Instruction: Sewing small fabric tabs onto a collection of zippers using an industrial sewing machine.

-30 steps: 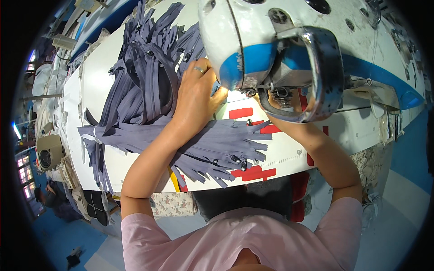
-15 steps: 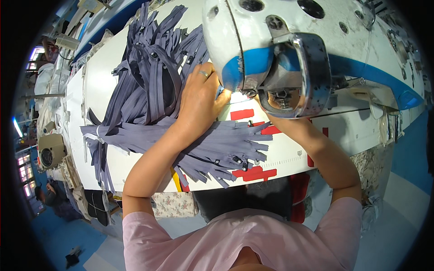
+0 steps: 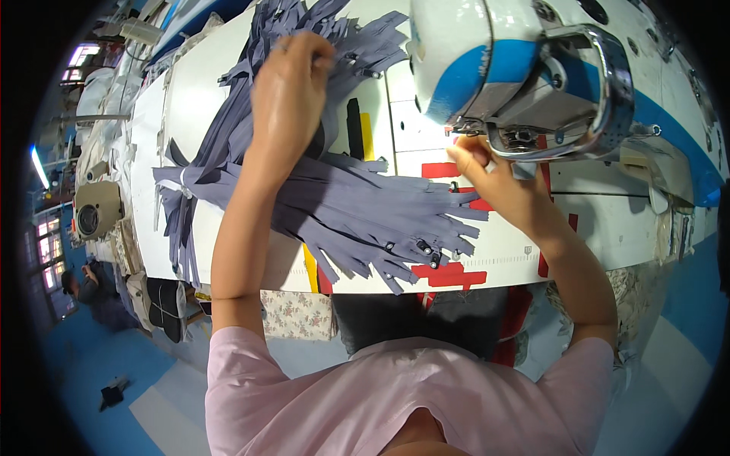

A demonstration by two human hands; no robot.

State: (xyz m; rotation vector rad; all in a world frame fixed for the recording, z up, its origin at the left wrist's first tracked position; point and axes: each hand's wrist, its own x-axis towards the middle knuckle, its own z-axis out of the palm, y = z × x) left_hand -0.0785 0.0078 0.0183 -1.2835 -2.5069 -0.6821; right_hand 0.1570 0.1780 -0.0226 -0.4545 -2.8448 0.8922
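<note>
here we are at a white tabletop (image 3: 608,220), ruled with fine marks along its near side and patched with red tape (image 3: 456,275), plus a yellow strip (image 3: 367,137) and a black strip (image 3: 353,129) side by side in the middle. below the near edge hangs a floral cloth (image 3: 296,314), and the floor (image 3: 141,353) runs blue and pale. off to the far left, a beige machine (image 3: 97,210) with a dark round face, and another person (image 3: 99,296) beyond.

now the zippers! a loose pile (image 3: 232,125) of grey-purple ones fills the upper left of the table; a tied bundle (image 3: 357,201) lies across in front, cinched by a white tie (image 3: 184,182), its fanned ends and black sliders pointing right and toward the near edge.

the left hand (image 3: 287,95) is over the pile, fingers curled and blurred; whether they pinch a zipper, i cannot tell. the right hand (image 3: 509,190) is just below the head of the white-and-blue sewing machine (image 3: 464,45), thumb and forefinger near each other, and again i cannot tell what sits between them.

for moving: white tabletop stretches between the hands, above the bundle, and more runs right of the right forearm, while the sewing machine bounds the upper right.
</note>
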